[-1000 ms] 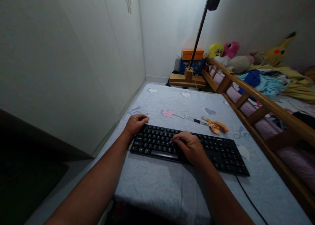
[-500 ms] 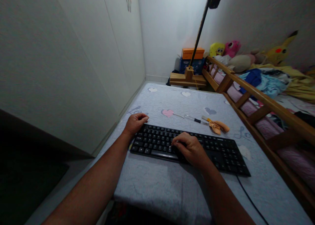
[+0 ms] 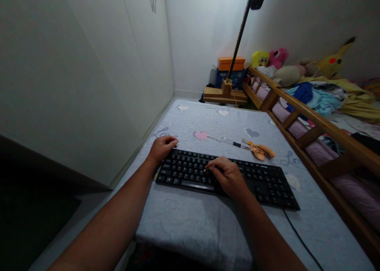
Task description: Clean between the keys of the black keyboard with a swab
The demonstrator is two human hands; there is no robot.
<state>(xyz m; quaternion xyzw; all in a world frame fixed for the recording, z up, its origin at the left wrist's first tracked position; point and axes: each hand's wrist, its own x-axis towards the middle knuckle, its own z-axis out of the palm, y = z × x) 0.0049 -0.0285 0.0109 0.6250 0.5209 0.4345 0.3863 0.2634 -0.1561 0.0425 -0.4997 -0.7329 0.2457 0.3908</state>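
A black keyboard (image 3: 184, 170) lies across the heart-patterned cloth (image 3: 190, 219). My right hand (image 3: 227, 174) is over its middle keys, thumb and fingers pinched on a thin stick with a small white tip, which looks like a cotton swab (image 3: 204, 170). The tip is down at the keys. At the keyboard's upper left corner rests my left hand (image 3: 162, 147), fingers curled and thumb against them; anything inside is hidden. Beyond the keyboard lie a thin metal tool with a dark grip (image 3: 236, 144) and a flat brush (image 3: 247, 142) beside a bunched orange cloth (image 3: 261, 151).
The keyboard cable (image 3: 299, 237) runs off towards the lower right. A wooden bed rail (image 3: 314, 118) borders the right side, with plush toys (image 3: 278, 58) and clothes behind it. White cupboard doors (image 3: 118, 77) stand on the left. A pole on a wooden base (image 3: 226, 90) rises at the back.
My right hand has shifted slightly up over the keys, and the swab tip with it. My left hand keeps its place at the corner. The whole view has moved a little.
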